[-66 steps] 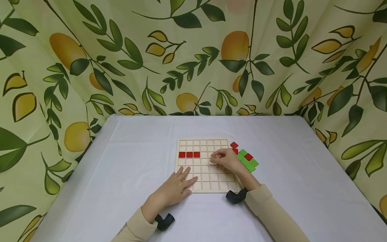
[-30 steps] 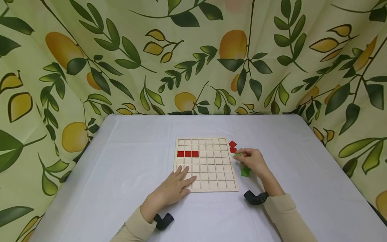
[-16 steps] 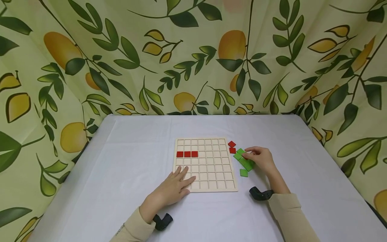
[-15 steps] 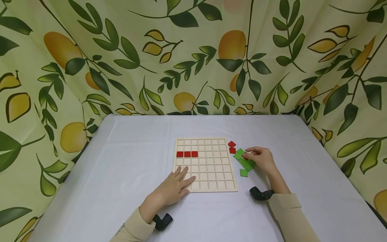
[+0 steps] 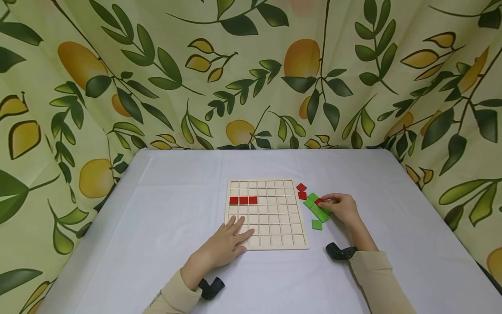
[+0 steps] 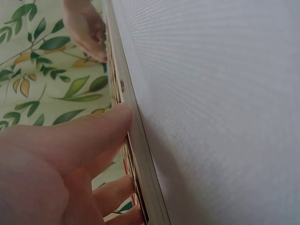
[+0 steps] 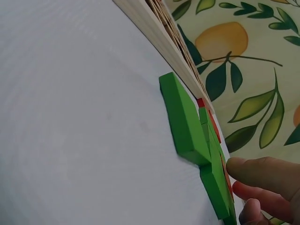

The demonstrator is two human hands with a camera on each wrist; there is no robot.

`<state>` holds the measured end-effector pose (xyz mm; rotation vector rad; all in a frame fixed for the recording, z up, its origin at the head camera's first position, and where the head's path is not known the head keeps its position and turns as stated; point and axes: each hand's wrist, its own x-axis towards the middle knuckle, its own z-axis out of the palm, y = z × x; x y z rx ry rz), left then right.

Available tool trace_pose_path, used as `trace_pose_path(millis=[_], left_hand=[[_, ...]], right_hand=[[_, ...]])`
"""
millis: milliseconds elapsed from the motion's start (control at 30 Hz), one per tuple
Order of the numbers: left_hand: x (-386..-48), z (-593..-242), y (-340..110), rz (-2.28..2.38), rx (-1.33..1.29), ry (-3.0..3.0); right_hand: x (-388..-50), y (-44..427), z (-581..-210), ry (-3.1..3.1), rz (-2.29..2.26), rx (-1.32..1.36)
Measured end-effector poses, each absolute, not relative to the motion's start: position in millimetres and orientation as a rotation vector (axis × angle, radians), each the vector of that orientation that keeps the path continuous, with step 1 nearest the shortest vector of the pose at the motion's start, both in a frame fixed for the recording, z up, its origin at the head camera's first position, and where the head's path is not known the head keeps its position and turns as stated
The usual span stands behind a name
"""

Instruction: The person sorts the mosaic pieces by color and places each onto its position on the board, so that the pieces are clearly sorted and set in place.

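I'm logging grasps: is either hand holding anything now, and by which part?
The right hand is at the right edge of a red tile; whether it pinches it cannot be told. The left hand rests on the board.

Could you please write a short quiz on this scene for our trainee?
1. How many red tiles can be seen set in the board?
2. True or false: the left hand is holding a green tile.
3. Which colour is the tile closest to the right hand: A blue, B red, C yellow?

Key: 1. Three. 2. False; its fingers rest on the board. 3. B.
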<state>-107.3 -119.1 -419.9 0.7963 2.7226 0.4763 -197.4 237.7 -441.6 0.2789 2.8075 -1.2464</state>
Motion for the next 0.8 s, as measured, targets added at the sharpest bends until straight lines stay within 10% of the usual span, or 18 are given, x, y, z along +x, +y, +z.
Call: trace_pose_path(millis=[800], left_hand=[[-106.4, -417.4, -118.5, 0.473, 0.786, 2.726]], right_hand=[[-198.9, 246.2, -439.8, 2.827, -1.175, 0.323]])
